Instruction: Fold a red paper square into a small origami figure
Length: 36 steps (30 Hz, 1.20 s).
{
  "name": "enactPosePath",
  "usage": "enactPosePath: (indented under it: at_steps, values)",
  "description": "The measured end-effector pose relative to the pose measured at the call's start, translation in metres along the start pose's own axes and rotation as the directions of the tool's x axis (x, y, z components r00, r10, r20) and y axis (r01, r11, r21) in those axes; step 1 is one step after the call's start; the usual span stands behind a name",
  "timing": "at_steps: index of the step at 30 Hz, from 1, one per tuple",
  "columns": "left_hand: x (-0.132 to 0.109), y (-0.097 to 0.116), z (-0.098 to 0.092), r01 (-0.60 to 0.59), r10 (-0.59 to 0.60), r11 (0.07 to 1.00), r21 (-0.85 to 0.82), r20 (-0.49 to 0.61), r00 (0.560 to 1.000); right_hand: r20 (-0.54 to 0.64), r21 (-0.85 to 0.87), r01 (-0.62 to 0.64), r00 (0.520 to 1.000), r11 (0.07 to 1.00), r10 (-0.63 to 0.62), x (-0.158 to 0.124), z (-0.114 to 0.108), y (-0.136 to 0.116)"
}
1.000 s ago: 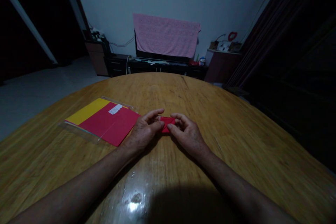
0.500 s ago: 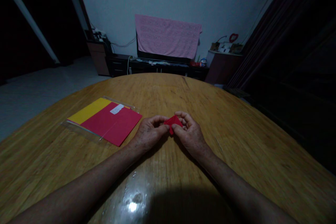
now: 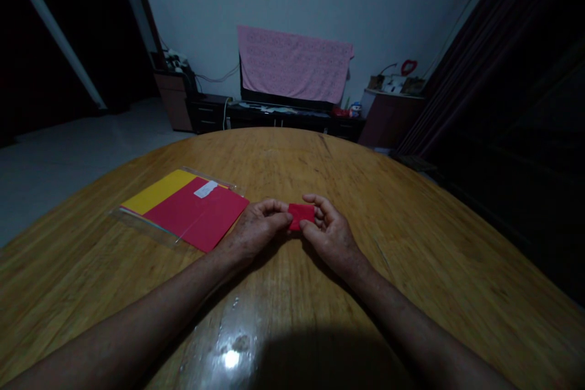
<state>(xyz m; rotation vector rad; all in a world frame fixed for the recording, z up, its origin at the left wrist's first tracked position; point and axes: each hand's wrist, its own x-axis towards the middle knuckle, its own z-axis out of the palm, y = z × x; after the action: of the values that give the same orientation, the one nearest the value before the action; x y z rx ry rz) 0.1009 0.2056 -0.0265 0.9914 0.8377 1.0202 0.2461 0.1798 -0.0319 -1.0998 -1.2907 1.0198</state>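
A small folded piece of red paper (image 3: 301, 215) sits between both my hands, just above the wooden table (image 3: 411, 244). My left hand (image 3: 256, 231) pinches its left edge with curled fingers. My right hand (image 3: 328, 234) grips its right side, thumb below and fingers over the top. The paper looks like a small flat rectangle.
A clear plastic sleeve of coloured paper sheets (image 3: 183, 207), red on top and yellow behind, lies on the table to the left of my hands. Beyond the table stand a low dark cabinet (image 3: 274, 116) and a screen draped with a pink cloth (image 3: 295, 64).
The red paper has been turned and flattened from a tilted, pointed shape into a small rectangle. Both hands have stayed on it in about the same place.
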Motion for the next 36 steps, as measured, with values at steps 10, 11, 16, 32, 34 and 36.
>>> enactPosePath:
  at_steps: [10, 11, 16, 32, 34, 36]
  values:
    - [0.002, -0.003, -0.007, -0.14, 0.14, 0.957, 0.253, 0.021, 0.99, 0.149, -0.542, 0.416, 0.903, 0.73, -0.403, 0.0, -0.015, 0.002]
    - [0.003, -0.003, -0.01, -0.189, 0.181, 0.928, 0.321, 0.055, 0.982, 0.212, -0.593, 0.477, 0.87, 0.649, -0.445, 0.0, -0.018, 0.001]
    - [0.004, -0.003, -0.023, -0.566, 0.457, 0.383, 0.729, 0.383, 0.803, 0.429, -0.666, 0.598, 0.796, 0.446, -0.428, 0.0, -0.029, -0.003]
    - [-0.005, -0.001, -0.023, -0.72, 0.266, -0.074, 0.69, 0.71, 0.652, 0.536, -0.711, 0.477, 0.843, 0.517, -0.04, -0.01, -0.038, -0.032]
    - [-0.004, -0.001, -0.022, -0.698, 0.263, -0.049, 0.714, 0.684, 0.681, 0.519, -0.728, 0.454, 0.855, 0.514, -0.021, -0.011, -0.039, -0.032]
    - [-0.003, 0.001, -0.022, -0.678, 0.249, -0.025, 0.734, 0.662, 0.707, 0.509, -0.737, 0.442, 0.861, 0.511, -0.011, -0.01, -0.039, -0.032]
